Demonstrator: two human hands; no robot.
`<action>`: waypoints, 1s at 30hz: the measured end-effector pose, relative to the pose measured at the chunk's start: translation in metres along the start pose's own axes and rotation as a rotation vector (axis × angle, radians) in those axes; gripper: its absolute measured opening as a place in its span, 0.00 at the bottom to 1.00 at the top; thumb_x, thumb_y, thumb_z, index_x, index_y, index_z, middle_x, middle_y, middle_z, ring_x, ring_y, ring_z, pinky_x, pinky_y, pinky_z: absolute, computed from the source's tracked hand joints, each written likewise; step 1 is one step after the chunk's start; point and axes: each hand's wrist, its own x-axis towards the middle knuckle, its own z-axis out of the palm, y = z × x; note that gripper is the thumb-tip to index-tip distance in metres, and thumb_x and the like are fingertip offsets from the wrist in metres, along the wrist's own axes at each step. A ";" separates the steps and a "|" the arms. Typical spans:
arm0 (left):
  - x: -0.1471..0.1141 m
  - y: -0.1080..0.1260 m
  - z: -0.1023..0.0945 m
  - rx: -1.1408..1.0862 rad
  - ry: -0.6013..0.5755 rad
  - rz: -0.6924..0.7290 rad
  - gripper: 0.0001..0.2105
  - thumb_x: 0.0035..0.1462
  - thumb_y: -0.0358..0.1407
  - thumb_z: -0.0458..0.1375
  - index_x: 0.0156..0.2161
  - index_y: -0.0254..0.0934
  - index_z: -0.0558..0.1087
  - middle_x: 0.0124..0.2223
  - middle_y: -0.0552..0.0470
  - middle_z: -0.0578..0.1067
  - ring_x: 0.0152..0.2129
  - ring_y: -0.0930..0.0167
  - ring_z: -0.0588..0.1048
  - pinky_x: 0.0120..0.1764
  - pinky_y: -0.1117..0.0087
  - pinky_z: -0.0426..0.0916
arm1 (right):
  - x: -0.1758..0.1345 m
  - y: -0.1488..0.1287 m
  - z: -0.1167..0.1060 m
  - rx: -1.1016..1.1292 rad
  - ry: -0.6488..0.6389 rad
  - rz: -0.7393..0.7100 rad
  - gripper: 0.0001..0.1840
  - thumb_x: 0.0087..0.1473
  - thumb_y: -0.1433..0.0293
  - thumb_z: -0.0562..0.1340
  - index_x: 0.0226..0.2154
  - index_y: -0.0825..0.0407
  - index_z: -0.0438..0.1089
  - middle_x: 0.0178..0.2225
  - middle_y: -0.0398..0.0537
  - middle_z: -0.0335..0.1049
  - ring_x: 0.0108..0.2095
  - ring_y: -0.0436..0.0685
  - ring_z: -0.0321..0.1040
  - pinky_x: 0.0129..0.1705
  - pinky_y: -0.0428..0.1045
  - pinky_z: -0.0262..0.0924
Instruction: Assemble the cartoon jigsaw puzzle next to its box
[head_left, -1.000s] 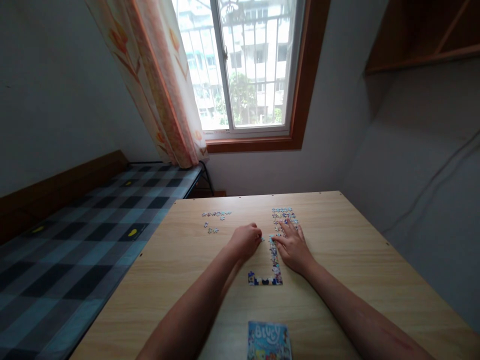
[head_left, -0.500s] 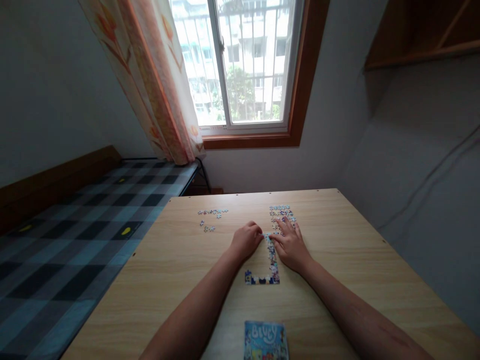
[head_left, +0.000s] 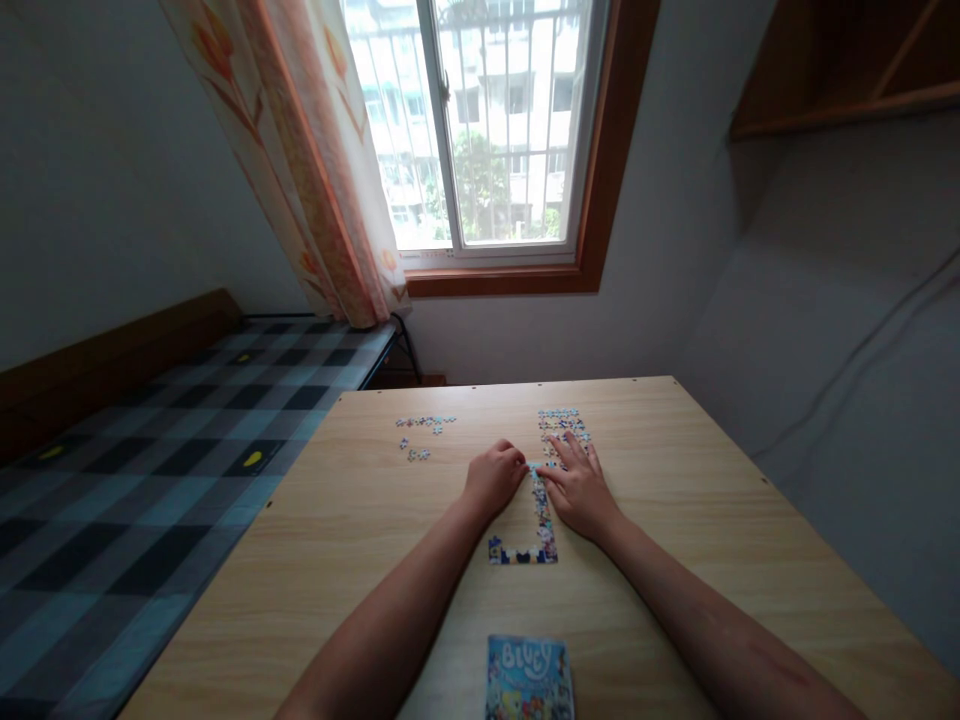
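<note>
A joined strip of jigsaw puzzle pieces (head_left: 545, 520) runs down the middle of the table and turns left along its near end, forming part of a border. At its far end my left hand (head_left: 496, 474) has its fingers closed and pinched at a light-blue puzzle piece (head_left: 533, 468). My right hand (head_left: 583, 490) lies on the other side of that end, fingers spread, with a fingertip touching the strip. Beyond it, partly covered by its fingers, are rows of loose puzzle pieces (head_left: 559, 414).
Several more loose pieces (head_left: 426, 422) lie at the table's far left. A blue "Bluey" box (head_left: 529, 678) sits near me on the wooden table (head_left: 345, 560). Left of the table is a bed with a checked cover (head_left: 187, 440); a window (head_left: 510, 130) is ahead.
Both hands stay almost still at the far end of the strip. The view has shifted slightly, so the box and strip appear a little higher.
</note>
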 end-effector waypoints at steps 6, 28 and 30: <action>-0.001 0.001 -0.002 0.001 -0.001 0.004 0.10 0.65 0.41 0.57 0.40 0.43 0.80 0.46 0.51 0.78 0.37 0.70 0.77 0.41 0.70 0.69 | 0.000 0.000 0.001 0.009 0.005 -0.001 0.17 0.63 0.69 0.57 0.49 0.42 0.79 0.70 0.51 0.52 0.72 0.71 0.37 0.68 0.75 0.34; 0.003 -0.014 0.008 -0.175 0.112 -0.011 0.10 0.64 0.37 0.58 0.39 0.42 0.83 0.42 0.50 0.81 0.37 0.69 0.78 0.43 0.70 0.71 | 0.000 0.005 0.005 0.037 0.106 0.050 0.17 0.62 0.70 0.57 0.46 0.43 0.81 0.70 0.51 0.53 0.72 0.71 0.38 0.67 0.77 0.35; 0.002 -0.015 0.009 -0.172 0.110 -0.008 0.09 0.63 0.36 0.59 0.38 0.42 0.83 0.42 0.51 0.81 0.36 0.69 0.78 0.42 0.70 0.71 | 0.000 0.006 0.005 0.033 0.102 0.049 0.17 0.62 0.70 0.57 0.46 0.43 0.81 0.70 0.51 0.54 0.72 0.71 0.39 0.67 0.77 0.35</action>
